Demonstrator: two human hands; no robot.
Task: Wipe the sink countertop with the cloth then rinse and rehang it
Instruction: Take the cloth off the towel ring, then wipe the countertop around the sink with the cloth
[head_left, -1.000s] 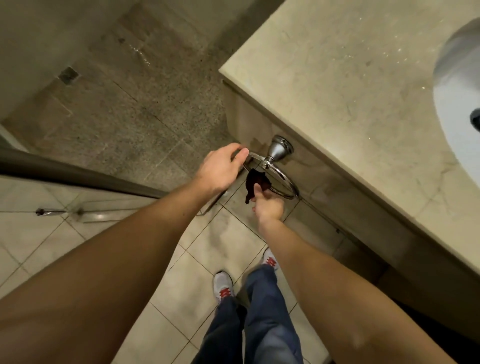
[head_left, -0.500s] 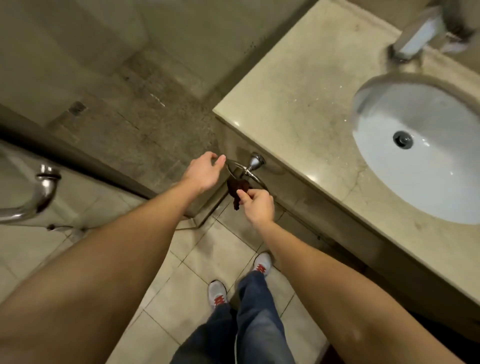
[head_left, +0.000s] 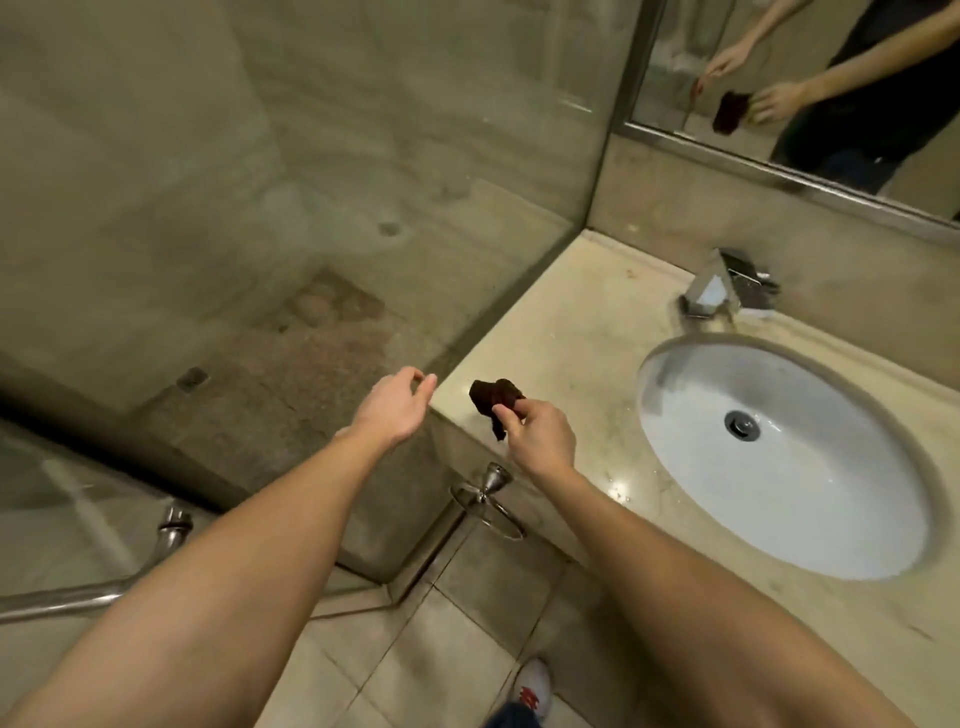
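Observation:
A small dark red cloth (head_left: 492, 398) is pinched in my right hand (head_left: 540, 437), bunched up just above the near left corner of the beige stone countertop (head_left: 576, 332). My left hand (head_left: 395, 408) hovers to the left of that corner, fingers loosely curled and holding nothing. The chrome towel ring (head_left: 488, 500) on the cabinet's front face hangs bare below my right wrist. A white oval sink basin (head_left: 779, 457) with a dark drain is set in the countertop to the right, with a chrome faucet (head_left: 719, 288) behind it.
A glass shower panel (head_left: 363, 182) meets the countertop's left edge. A chrome door handle (head_left: 104, 582) runs at the lower left. A mirror (head_left: 810, 93) above the backsplash reflects my arms and the cloth. Tiled floor and my shoe (head_left: 532, 686) lie below.
My right hand has lifted the cloth off the towel ring and up to the countertop corner. My left hand let go of the ring and rose. The view tilted up toward the sink.

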